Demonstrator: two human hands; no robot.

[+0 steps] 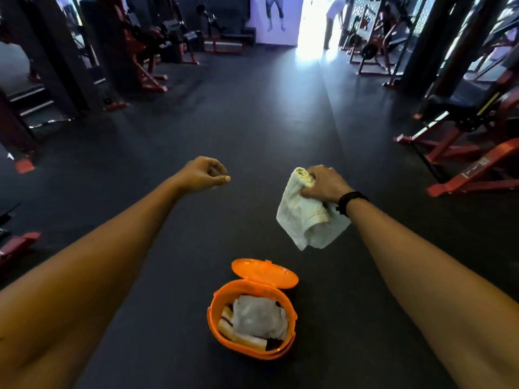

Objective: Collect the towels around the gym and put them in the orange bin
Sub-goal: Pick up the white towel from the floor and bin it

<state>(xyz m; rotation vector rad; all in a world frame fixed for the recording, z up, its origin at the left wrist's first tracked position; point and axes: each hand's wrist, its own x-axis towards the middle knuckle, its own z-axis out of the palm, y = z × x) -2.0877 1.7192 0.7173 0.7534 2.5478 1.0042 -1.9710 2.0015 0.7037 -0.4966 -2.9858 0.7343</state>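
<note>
Dark gym floor (252, 141) ran between red machines. The orange bin (290, 318) stood lid-open at lower centre, towels inside. Up and right of it, the right hand (327, 183) clutched a pale towel (306, 220), nearer the bin; the left hand (205, 174) hung loosely curled, empty.

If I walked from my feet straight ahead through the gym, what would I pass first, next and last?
Orange bin with towels inside → its open lid → towel held in the right hand → bright doorway.
</note>
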